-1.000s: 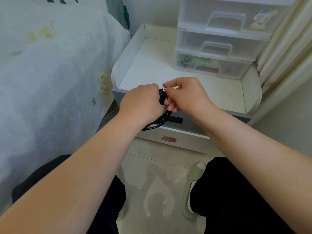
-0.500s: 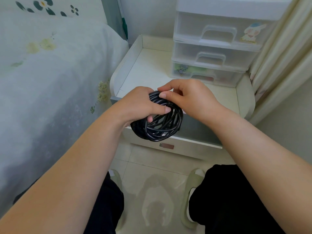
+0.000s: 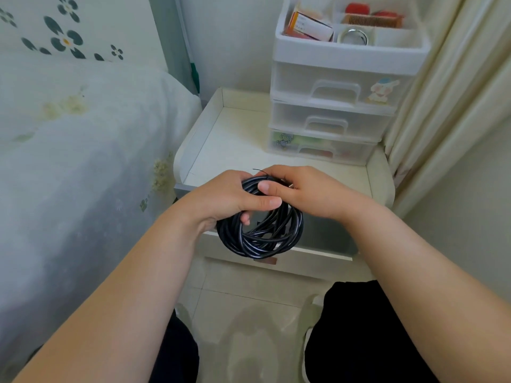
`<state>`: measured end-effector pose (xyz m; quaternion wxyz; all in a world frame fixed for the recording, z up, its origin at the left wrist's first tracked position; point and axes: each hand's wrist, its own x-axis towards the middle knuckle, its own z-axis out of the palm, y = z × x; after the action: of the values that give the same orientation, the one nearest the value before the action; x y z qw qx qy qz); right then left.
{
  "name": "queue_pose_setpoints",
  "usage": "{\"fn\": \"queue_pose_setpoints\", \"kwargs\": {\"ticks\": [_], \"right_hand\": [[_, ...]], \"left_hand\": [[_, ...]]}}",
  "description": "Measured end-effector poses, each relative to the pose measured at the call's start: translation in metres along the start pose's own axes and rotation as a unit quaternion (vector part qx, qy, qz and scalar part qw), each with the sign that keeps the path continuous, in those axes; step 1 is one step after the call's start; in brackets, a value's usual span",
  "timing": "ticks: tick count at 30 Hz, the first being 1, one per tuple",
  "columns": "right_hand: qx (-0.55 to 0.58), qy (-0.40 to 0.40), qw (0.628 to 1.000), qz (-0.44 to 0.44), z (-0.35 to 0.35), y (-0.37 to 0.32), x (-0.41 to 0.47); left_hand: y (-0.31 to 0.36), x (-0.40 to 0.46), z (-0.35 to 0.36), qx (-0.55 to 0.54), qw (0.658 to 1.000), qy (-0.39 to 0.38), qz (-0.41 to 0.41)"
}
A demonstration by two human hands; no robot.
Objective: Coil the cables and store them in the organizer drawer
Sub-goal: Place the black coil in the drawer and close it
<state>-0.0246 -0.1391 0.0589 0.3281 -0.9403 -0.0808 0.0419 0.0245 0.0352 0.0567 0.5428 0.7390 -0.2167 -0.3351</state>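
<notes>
A black cable [image 3: 260, 239] wound into a round coil hangs in front of the nightstand's front edge. My left hand [image 3: 229, 197] grips the coil's upper left side, thumb across the top and fingers through the loop. My right hand [image 3: 301, 189] pinches the top of the coil, where a thin black tie end sticks up. The white plastic organizer [image 3: 340, 117] with three shut translucent drawers stands at the back right of the nightstand [image 3: 221, 150]; its top tray holds small items.
A bed with a pale floral cover [image 3: 69, 161] fills the left. Cream curtains [image 3: 448, 92] hang on the right. The nightstand's own drawer [image 3: 318, 261] is below the coil. My knees in black trousers and slippers show over the tiled floor.
The coil has turned from edge-on to facing me as a full ring. The camera view has tilted up, bringing the organizer's top tray into sight. Both hands still hold the coil.
</notes>
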Motion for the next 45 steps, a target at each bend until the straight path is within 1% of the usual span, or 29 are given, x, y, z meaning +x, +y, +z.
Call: {"fn": "queue_pose_setpoints", "kwargs": {"ticks": [1,2,3,5,6,7,8,9,11,12,14,17,19,22,25,28,30,33,34,35,36,37,38,39,40,41,42,43,45], "right_hand": [[-0.016,-0.001,1.000,0.011,-0.001,-0.001,0.000],[-0.005,0.008,1.000,0.022,-0.002,-0.002,0.001],[0.035,0.031,0.998,0.036,-0.003,-0.002,0.003],[0.125,0.139,0.980,0.067,-0.008,0.000,0.011],[0.163,0.207,0.961,0.082,-0.013,0.005,0.018],[0.211,0.268,0.935,0.097,-0.020,0.010,0.025],[0.282,0.317,0.897,0.121,-0.030,0.016,0.034],[0.374,0.342,0.849,0.147,-0.042,0.022,0.044],[0.538,0.337,0.752,0.176,-0.065,0.027,0.062],[0.593,0.324,0.714,0.182,-0.075,0.027,0.070],[0.653,0.317,0.662,0.188,-0.090,0.026,0.083],[0.694,0.356,0.601,0.175,-0.099,0.025,0.099],[0.701,0.381,0.579,0.171,-0.096,0.025,0.104],[0.698,0.379,0.581,0.179,-0.088,0.029,0.102],[0.700,0.367,0.584,0.183,-0.079,0.029,0.090],[0.705,0.359,0.583,0.185,-0.070,0.026,0.077],[0.702,0.354,0.591,0.183,-0.064,0.020,0.067],[0.700,0.352,0.596,0.176,-0.057,0.011,0.051],[0.697,0.349,0.602,0.176,-0.055,0.010,0.045],[0.684,0.338,0.621,0.179,-0.052,0.007,0.039],[0.652,0.318,0.661,0.193,-0.049,0.003,0.033],[0.590,0.294,0.721,0.216,-0.043,-0.001,0.027],[0.485,0.269,0.799,0.232,-0.037,-0.004,0.022],[0.337,0.250,0.878,0.228,-0.031,-0.004,0.017],[0.166,0.235,0.938,0.195,-0.025,-0.003,0.011],[0.004,0.231,0.963,0.136,-0.020,-0.004,0.006],[-0.130,0.245,0.959,0.067,-0.019,-0.006,0.000],[-0.223,0.268,0.937,-0.007,-0.021,-0.009,-0.004],[-0.307,0.306,0.889,-0.146,-0.032,-0.012,-0.004]], "left_hand": [[0.001,0.001,0.000,-0.002,1.000,0.004,0.005],[0.002,0.003,-0.001,-0.008,1.000,0.013,0.008],[0.003,0.006,-0.002,-0.019,0.999,0.026,0.010],[0.004,0.012,-0.005,-0.053,0.997,0.062,0.013],[0.004,0.014,-0.006,-0.071,0.994,0.080,0.017],[0.004,0.016,-0.006,-0.086,0.992,0.093,0.020],[0.006,0.018,-0.006,-0.099,0.989,0.103,0.023],[0.007,0.019,-0.006,-0.114,0.987,0.110,0.026],[0.008,0.019,-0.006,-0.157,0.979,0.124,0.032],[0.009,0.019,-0.007,-0.181,0.974,0.128,0.034],[0.010,0.019,-0.010,-0.226,0.964,0.134,0.030],[0.011,0.019,-0.018,-0.297,0.944,0.143,0.015],[0.011,0.019,-0.022,-0.371,0.921,0.122,0.009],[0.011,0.020,-0.024,-0.482,0.873,0.079,0.014],[0.014,0.019,-0.025,-0.548,0.834,0.059,0.028],[0.018,0.019,-0.023,-0.577,0.814,0.052,0.041],[0.020,0.019,-0.022,-0.595,0.801,0.051,0.049],[0.020,0.021,-0.022,-0.619,0.783,0.024,0.061],[0.019,0.021,-0.022,-0.627,0.776,0.011,0.065],[0.019,0.021,-0.022,-0.634,0.770,0.000,0.067],[0.019,0.021,-0.022,-0.639,0.767,-0.008,0.066],[0.019,0.019,-0.022,-0.642,0.764,-0.013,0.062],[0.020,0.019,-0.022,-0.647,0.760,-0.019,0.056],[0.020,0.017,-0.023,-0.655,0.754,-0.028,0.049],[0.021,0.016,-0.023,-0.663,0.747,-0.035,0.040],[0.021,0.015,-0.024,-0.666,0.744,-0.035,0.029],[0.022,0.014,-0.024,-0.664,0.747,-0.031,0.015],[0.021,0.013,-0.023,-0.659,0.751,-0.027,-0.001],[0.022,0.012,-0.021,-0.653,0.756,-0.025,-0.034]]}}
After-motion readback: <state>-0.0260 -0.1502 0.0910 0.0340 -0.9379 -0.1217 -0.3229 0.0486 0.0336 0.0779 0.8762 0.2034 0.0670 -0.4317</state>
